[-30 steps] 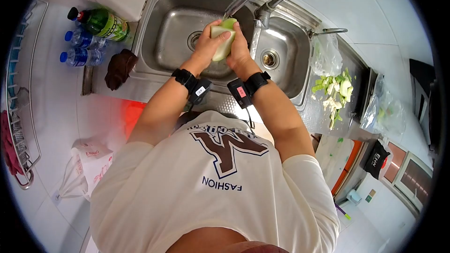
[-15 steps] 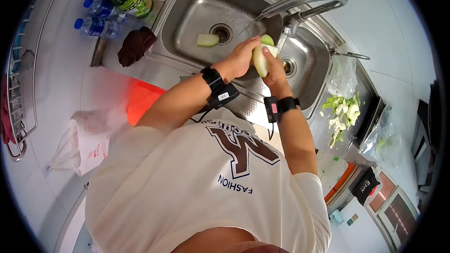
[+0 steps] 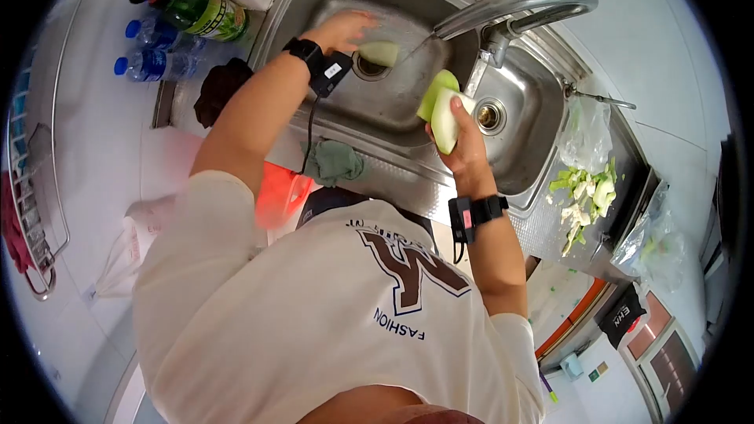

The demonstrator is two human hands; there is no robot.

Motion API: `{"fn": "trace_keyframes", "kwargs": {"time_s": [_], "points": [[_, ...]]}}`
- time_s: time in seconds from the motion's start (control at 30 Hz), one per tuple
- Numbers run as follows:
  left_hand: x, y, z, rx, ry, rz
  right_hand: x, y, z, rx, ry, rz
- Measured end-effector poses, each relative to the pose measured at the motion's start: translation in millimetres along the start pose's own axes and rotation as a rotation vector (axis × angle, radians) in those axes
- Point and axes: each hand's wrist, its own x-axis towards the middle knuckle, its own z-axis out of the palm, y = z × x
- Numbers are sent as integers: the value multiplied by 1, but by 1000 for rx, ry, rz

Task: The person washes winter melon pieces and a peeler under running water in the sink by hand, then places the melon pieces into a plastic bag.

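Observation:
My right hand point(image 3: 465, 141) is closed around two pieces of pale green gourd over the divider between the basins. One gourd piece point(image 3: 448, 119) shows a white cut face; the other piece point(image 3: 437, 86) sits behind it, green side out. Over the left part of the large basin, my left hand point(image 3: 343, 30) is empty, its fingers stretched out and slightly blurred. Just beside it, a third gourd piece point(image 3: 380, 53) lies at the drain point(image 3: 369, 71), partly covering it. A thin stream of water runs from the faucet point(image 3: 518, 1) into this basin.
The small basin point(image 3: 522, 141) is at right. Beyond it, green and white peelings point(image 3: 585, 196) lie on the counter near a clear plastic bag point(image 3: 587, 137). Bottles point(image 3: 206, 12) and a dark cloth point(image 3: 220, 93) are at left. A grey-green cloth point(image 3: 334, 162) hangs on the front edge.
My left hand has moved away from the held gourd pieces, leftward over the large basin. My right hand keeps them and is slightly lower in view.

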Motion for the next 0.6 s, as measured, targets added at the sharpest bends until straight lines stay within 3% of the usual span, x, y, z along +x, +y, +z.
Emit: {"fn": "trace_keyframes", "kwargs": {"time_s": [0.03,0.17,0.27,0.33,0.4,0.47,0.53,0.6], "points": [[7,3,-6,208,96,-52,-7,-2,2,4,22,-1],[54,-16,-13,428,88,-23,-23,-2,-13,-5,45,-5],[92,-54,-11,599,15,-31,-36,-5,-17,15,54,-28],[100,-70,-10,748,-154,162,-40,-2,-25,14,67,-28],[102,-76,2,808,-193,59,-43,0,-29,11,88,-21],[98,-79,15,893,-147,-90,-45,3,-27,0,121,-14],[110,-100,19,960,-168,15,-47,5,-23,30,144,2],[115,-117,33,1112,2,-7,-46,8,-22,22,174,7]]}}
